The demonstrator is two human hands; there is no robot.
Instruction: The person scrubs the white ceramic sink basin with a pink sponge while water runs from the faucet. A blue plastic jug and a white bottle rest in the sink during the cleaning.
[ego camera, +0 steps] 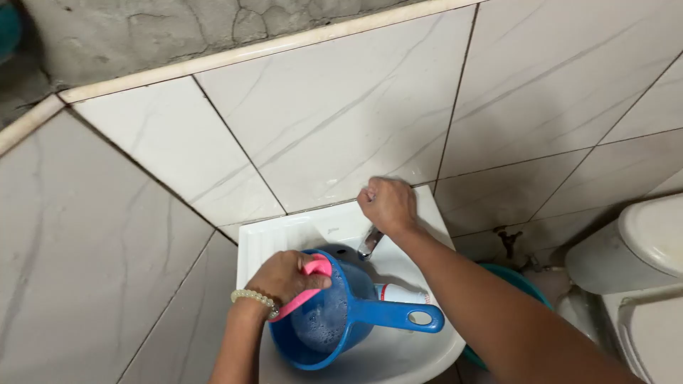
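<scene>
head view: blue dipper (soapy) under tap

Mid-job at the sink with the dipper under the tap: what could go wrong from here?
1. The blue dipper already holds sudsy water under the tap; it may overflow into the white sink.
2. The left hand grips both the rim and a pink brush; soap could make them slip.
3. The right hand is on the tap.

Tap: top hidden under right hand.
Pink item: mostly covered by left hand.
Toilet: cropped at 3 o'clock.
Teal basin: largely behind forearm.
</scene>
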